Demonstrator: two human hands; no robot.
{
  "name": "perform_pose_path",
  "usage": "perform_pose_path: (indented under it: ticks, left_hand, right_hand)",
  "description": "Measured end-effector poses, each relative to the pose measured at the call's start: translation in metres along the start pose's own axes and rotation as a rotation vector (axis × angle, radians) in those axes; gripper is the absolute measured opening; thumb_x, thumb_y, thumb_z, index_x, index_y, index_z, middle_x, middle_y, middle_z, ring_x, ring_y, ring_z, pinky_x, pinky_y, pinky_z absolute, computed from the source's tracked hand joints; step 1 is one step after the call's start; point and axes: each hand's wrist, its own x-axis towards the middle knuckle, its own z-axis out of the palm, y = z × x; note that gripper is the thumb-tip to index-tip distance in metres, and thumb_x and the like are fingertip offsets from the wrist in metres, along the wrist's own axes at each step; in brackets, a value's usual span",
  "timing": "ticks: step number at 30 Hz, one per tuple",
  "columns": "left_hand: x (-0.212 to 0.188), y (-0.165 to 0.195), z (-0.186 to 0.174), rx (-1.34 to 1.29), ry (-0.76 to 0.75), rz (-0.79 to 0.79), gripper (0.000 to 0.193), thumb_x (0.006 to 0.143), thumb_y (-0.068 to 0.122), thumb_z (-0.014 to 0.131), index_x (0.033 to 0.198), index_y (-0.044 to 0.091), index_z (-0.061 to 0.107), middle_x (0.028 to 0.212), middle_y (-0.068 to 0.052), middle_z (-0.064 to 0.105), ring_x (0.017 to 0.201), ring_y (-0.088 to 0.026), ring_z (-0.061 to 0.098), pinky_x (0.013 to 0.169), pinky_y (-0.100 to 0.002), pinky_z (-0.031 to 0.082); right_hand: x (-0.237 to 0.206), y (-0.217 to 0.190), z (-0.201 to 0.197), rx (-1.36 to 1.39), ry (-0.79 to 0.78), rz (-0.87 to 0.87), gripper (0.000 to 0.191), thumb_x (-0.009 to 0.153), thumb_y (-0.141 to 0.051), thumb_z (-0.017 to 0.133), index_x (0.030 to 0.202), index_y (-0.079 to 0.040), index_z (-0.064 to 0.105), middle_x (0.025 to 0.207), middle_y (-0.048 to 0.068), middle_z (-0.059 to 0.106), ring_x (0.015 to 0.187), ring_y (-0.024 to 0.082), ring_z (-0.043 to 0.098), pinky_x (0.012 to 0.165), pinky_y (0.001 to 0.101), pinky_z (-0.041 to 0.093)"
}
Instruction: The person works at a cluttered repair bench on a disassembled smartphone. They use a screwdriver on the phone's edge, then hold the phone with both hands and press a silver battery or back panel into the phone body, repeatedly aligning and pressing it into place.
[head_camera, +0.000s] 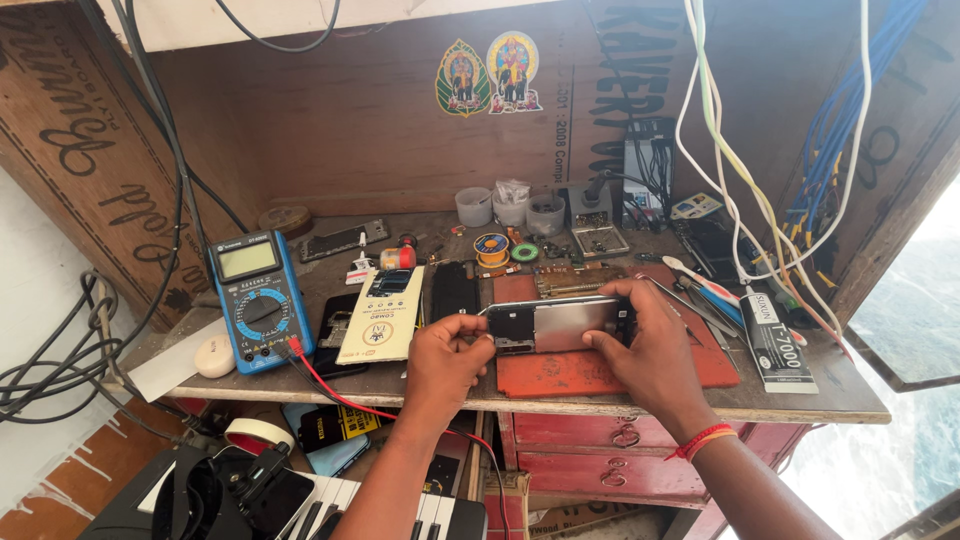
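An opened phone (560, 324), with a silver metal back plate and dark circuit parts at its left end, lies flat on a red mat (610, 372). My left hand (445, 355) pinches the phone's left end. My right hand (650, 345) grips its right end, fingers curled over the top edge. A red thread band circles my right wrist.
A blue multimeter (252, 300) with red and black leads stands at the left, beside a yellow-white card (383, 315) and a black phone panel (455, 288). A glue tube (775, 340), tweezers, solder rolls, small cups and hanging wires crowd the right and back. Red drawers (600, 450) sit below.
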Motion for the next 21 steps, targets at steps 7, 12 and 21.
perform_pose_path:
  ticks: [7, 12, 21]
  left_hand:
    - [0.0001, -0.001, 0.0005, -0.018, -0.005, 0.025, 0.02, 0.081, 0.004, 0.074, 0.101, 0.0, 0.076, 0.07, 0.002, 0.067, 0.054, -0.003, 0.058, 0.047, -0.02, 0.045]
    - [0.0, -0.001, -0.0005, 0.024, -0.018, 0.063, 0.022, 0.079, 0.002, 0.073, 0.101, 0.0, 0.076, 0.07, 0.002, 0.067, 0.054, -0.003, 0.058, 0.047, -0.02, 0.045]
    - [-0.002, 0.0023, 0.0006, 0.024, -0.003, 0.052, 0.021, 0.08, 0.004, 0.072, 0.099, 0.001, 0.076, 0.064, 0.003, 0.065, 0.052, -0.002, 0.056, 0.047, -0.02, 0.044]
  right_hand:
    - [0.0, -0.0001, -0.0001, -0.005, -0.011, 0.032, 0.052, 0.07, -0.01, 0.086, 0.115, -0.006, 0.06, 0.095, 0.009, 0.064, 0.084, 0.027, 0.065, 0.075, 0.0383, 0.051]
    - [0.0, -0.0002, -0.0003, 0.008, -0.009, 0.018, 0.051, 0.07, -0.01, 0.086, 0.115, -0.006, 0.06, 0.095, 0.01, 0.064, 0.084, 0.026, 0.065, 0.075, 0.0381, 0.051]
    - [0.0004, 0.0003, -0.0004, 0.008, -0.003, -0.009, 0.052, 0.07, -0.009, 0.086, 0.114, -0.006, 0.06, 0.096, 0.01, 0.064, 0.088, 0.028, 0.066, 0.078, 0.0386, 0.051]
